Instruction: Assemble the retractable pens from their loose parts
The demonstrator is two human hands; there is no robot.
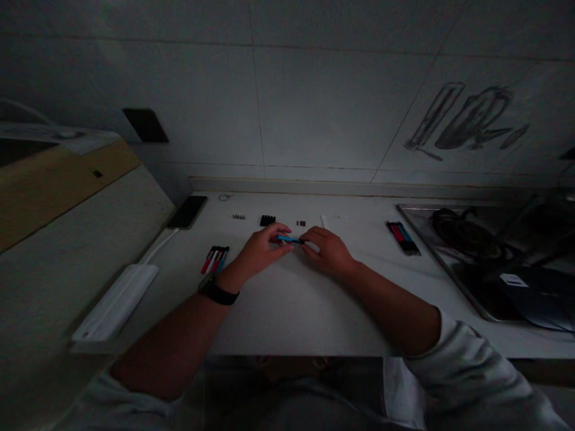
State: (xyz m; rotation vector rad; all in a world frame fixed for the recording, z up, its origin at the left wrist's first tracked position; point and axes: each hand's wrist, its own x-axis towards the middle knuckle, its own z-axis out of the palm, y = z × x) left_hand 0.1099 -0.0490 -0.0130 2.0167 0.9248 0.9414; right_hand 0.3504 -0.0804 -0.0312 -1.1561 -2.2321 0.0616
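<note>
Between my two hands, just above the white counter [305, 317], is a slim blue pen [286, 239] with a black end. My left hand [266, 244] pinches its blue part. My right hand [327, 246] has its fingers closed on the black end. Just behind the hands lie a row of short black pieces [268, 220], a few tiny dark parts [300, 223] and a narrow white strip [324, 221]. Farther left is a row of small springs [238, 216]. Beside my left wrist lie several red, white and blue pen barrels [215, 259].
A bundle of dark pens with red and blue parts [403, 238] lies at right, beside a metal tray [449, 263] with dark items. At left are a phone [187, 212] and a white power strip [117, 302] with a cable. A tiled wall [314, 114] rises behind.
</note>
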